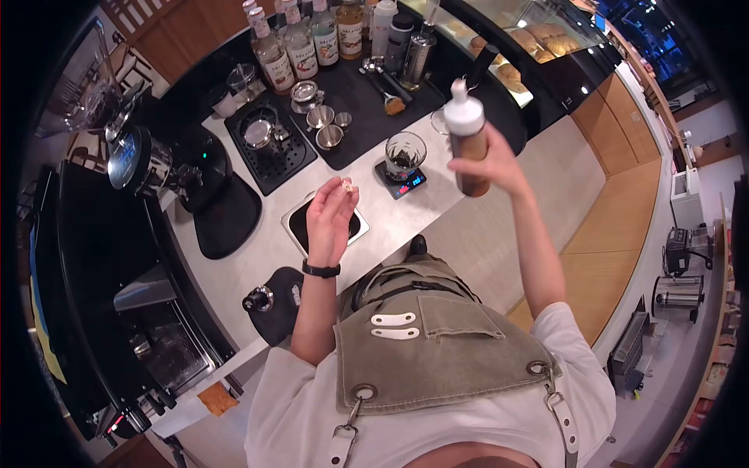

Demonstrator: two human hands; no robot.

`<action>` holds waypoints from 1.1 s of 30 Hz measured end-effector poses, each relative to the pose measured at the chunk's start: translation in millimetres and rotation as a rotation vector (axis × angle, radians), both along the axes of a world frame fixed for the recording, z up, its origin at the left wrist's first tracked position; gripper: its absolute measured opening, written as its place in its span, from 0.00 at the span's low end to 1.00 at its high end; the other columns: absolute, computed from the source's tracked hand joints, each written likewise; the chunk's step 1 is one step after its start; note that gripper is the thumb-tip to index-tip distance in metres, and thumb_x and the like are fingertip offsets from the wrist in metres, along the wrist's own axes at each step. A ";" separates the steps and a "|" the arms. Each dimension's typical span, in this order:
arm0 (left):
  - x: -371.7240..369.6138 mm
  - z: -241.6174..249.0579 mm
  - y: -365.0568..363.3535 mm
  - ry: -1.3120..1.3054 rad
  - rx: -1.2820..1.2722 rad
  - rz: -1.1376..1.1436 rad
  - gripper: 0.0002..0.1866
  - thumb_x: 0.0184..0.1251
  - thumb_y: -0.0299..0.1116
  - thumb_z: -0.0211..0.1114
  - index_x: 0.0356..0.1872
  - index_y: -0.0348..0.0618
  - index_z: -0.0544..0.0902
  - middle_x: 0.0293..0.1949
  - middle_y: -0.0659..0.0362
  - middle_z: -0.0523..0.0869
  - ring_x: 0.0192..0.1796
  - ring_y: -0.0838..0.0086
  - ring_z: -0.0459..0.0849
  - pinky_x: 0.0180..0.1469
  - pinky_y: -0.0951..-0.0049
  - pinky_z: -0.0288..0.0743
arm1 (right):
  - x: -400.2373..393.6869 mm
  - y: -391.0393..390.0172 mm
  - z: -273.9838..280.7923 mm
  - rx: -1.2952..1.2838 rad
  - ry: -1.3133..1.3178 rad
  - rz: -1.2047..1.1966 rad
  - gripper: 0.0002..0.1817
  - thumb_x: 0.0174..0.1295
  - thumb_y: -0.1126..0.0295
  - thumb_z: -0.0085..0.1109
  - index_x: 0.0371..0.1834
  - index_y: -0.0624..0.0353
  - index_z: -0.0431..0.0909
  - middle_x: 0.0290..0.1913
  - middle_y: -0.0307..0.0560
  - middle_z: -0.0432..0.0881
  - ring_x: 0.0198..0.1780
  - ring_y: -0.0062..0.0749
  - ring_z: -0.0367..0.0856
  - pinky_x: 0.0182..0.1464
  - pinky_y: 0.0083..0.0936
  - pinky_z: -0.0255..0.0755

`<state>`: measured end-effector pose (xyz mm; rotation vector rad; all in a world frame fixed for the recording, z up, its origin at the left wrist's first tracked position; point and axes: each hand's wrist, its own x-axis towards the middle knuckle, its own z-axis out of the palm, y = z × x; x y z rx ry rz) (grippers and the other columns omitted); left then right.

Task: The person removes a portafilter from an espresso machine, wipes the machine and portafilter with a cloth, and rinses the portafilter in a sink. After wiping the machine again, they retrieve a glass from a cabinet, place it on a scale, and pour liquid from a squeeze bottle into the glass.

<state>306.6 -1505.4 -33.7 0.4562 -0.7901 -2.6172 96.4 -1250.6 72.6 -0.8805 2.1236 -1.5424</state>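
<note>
My right hand [495, 165] is wrapped round a squeeze bottle [471, 148] of brown liquid with a white top, held upright to the right of a glass. That glass [405, 154] has something dark inside and stands on a small black scale [402, 186] with lit digits. My left hand [331, 218] is raised over a black opening with a metal rim [360, 231] in the counter. Its fingertips pinch a small pale object [348, 188], too small to name.
Syrup bottles [302, 51] stand at the back. Metal cups [328, 138] and a portafilter [392, 102] lie on the black mat. A grinder [187, 168] is at the left, a tamper [258, 300] near my left arm, and a pastry case [538, 43] at the back right.
</note>
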 end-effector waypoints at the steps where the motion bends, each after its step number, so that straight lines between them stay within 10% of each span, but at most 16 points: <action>1: -2.9 2.1 1.9 -0.005 -0.011 -0.008 0.17 0.75 0.23 0.65 0.61 0.33 0.75 0.57 0.49 0.84 0.58 0.65 0.86 0.66 0.66 0.80 | 6.1 2.0 -19.8 -0.001 -0.019 -0.037 0.47 0.45 0.62 0.86 0.71 0.59 0.71 0.62 0.43 0.80 0.62 0.31 0.78 0.67 0.33 0.70; 15: -98.2 136.9 101.7 0.322 -0.457 -0.241 0.15 0.75 0.23 0.65 0.59 0.30 0.76 0.55 0.44 0.86 0.55 0.62 0.88 0.61 0.62 0.86 | 67.4 57.3 -2.2 -0.071 -0.038 -0.170 0.40 0.44 0.66 0.82 0.64 0.61 0.74 0.52 0.45 0.84 0.54 0.31 0.83 0.59 0.32 0.76; 33: -138.9 125.6 262.2 0.208 -0.990 -0.337 0.10 0.69 0.24 0.72 0.50 0.35 0.90 0.48 0.55 0.91 0.50 0.74 0.88 0.54 0.75 0.80 | 37.8 257.2 5.8 0.303 0.246 -0.225 0.36 0.45 0.68 0.75 0.63 0.56 0.75 0.52 0.54 0.85 0.53 0.50 0.85 0.56 0.41 0.78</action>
